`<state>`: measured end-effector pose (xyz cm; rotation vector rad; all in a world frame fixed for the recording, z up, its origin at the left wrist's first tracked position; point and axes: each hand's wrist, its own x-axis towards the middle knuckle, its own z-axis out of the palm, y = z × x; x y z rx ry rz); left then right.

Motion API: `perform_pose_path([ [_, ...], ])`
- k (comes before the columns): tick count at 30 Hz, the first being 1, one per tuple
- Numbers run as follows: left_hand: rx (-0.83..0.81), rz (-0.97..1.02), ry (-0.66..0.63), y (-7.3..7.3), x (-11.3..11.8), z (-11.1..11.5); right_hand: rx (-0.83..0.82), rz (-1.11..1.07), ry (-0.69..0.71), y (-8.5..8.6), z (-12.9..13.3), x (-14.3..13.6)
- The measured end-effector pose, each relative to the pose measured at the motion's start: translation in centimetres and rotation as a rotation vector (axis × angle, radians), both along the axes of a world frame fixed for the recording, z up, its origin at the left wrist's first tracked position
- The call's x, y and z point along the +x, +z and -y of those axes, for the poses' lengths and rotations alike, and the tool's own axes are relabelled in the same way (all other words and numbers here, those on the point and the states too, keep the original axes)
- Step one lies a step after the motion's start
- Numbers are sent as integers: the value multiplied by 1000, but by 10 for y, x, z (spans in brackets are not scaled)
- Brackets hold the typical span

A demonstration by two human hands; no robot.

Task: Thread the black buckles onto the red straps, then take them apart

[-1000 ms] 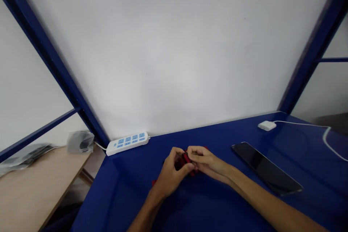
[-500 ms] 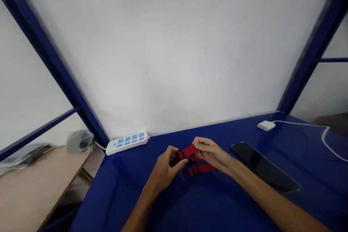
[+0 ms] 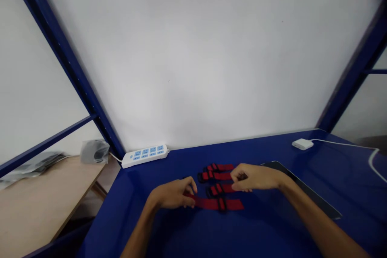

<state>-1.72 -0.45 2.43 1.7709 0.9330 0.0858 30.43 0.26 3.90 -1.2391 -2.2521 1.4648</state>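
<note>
1. Left hand: thumb and fingers curled about the left end of the nearest red strap; can't tell if the pinch is tight.
2. That strap lies left-right on the blue counter, black slider toward its right end.
3. Right hand: fingers curled, over the right ends of the second strap and third strap. Can't tell if it pinches either.
4. Far strap: just beyond the third. These three have black buckles at their left ends, roughly parallel.
5. Dark flat device: right side, partly hidden by right forearm.
6. White power strip: back left, by the wall.
7. White adapter with cable: back right.
</note>
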Motion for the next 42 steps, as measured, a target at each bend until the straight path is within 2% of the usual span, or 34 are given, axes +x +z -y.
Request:
perform_pose_path([
  [2, 108, -43, -39, -5, 12, 7, 135, -57, -94, 1, 4, -12],
  [4, 263, -37, -44, -9, 24, 14, 200, -142, -138, -1, 10, -28],
  [7, 437, 32, 17, -10, 38, 24, 98, -231, -14, -9, 20, -52],
  [9, 476, 109, 71, -7, 43, 26, 25, -269, 13, -16, 25, -63],
  [11, 454, 168, 101, -4, 38, 22, -21, -272, -37, -22, 26, -69],
  [14, 411, 146, 173, 1, 16, 7, -35, -248, -116, -24, 24, -68],
  [17, 561, -20, 299, 0, -12, -9, -15, -255, -143, -19, 21, -65],
  [19, 615, -134, 302, -5, -22, -16, -17, -271, -151, -17, 20, -64],
  [21, 653, -196, 270, -13, -20, -16, -26, -291, -158, -18, 20, -66],
  [26, 756, -202, 223, -27, 5, -8, -45, -314, -152, -24, 19, -70],
  [30, 641, -26, 224, -21, 17, -2, -54, -338, -160, -29, 17, -70],
  [36, 298, 491, 252, -2, 21, 1, -55, -500, -276, -33, 13, -69],
  [38, 202, 587, 256, 2, 22, 1, -106, -585, -316, -34, 12, -69],
  [42, 126, 676, 267, 1, 28, 2, -267, -726, -323, -36, 12, -69],
])
